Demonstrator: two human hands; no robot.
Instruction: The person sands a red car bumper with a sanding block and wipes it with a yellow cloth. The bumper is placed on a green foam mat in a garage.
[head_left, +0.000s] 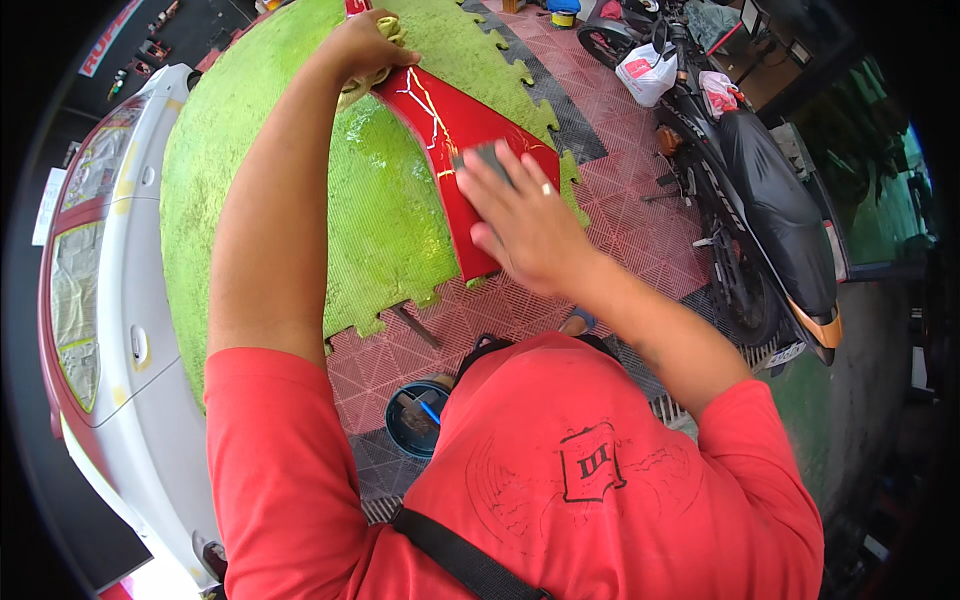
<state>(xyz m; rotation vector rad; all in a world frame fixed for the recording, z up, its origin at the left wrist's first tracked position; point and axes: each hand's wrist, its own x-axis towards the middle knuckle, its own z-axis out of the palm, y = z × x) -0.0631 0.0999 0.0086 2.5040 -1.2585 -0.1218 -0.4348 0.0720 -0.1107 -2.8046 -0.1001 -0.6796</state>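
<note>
A curved red body panel with yellow crack-like lines lies on a green foam mat. My right hand presses a small dark grey sanding pad flat against the panel's near part. My left hand reaches to the panel's far end and grips a yellowish cloth there, resting on the panel. Both arms wear red short sleeves.
A white and red car body part with taped areas lies left of the mat. A black motorcycle with plastic bags on it stands at the right. A blue bucket sits on the red tiled floor below the mat.
</note>
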